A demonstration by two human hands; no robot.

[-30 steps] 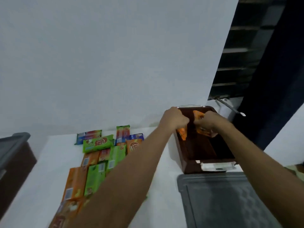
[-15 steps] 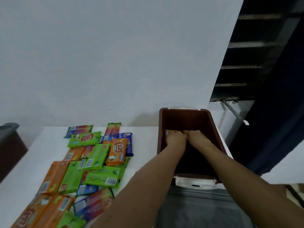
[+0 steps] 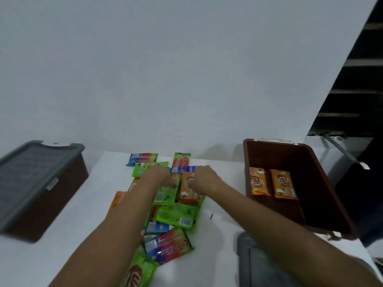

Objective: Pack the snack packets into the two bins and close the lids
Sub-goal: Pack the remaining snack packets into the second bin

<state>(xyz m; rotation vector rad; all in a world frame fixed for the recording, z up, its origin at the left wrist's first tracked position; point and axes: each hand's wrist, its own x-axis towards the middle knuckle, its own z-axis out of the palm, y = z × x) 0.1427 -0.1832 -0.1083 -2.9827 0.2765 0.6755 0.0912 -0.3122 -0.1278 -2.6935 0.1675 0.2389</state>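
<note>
Two hands over packet pile [image 3: 176,206] on counter [image 3: 217,204]. Left hand [image 3: 158,176] on green packets, grip unclear. Right hand [image 3: 204,179] touches orange packet [image 3: 187,191], long axis running away; fingers hidden. Open bin [image 3: 323,183] lies right, nearer right hand.

Packet pile [image 3: 176,206] under the fingers [image 3: 172,184], open bin [image 3: 306,183] right of them holding two packets [image 3: 271,183], lidded bin [image 3: 39,189] far left, loose lid [image 3: 261,264] nearer right.

White table [image 3: 219,255], plain white wall [image 3: 165,69], dark slatted window [image 3: 356,96] at right
</note>
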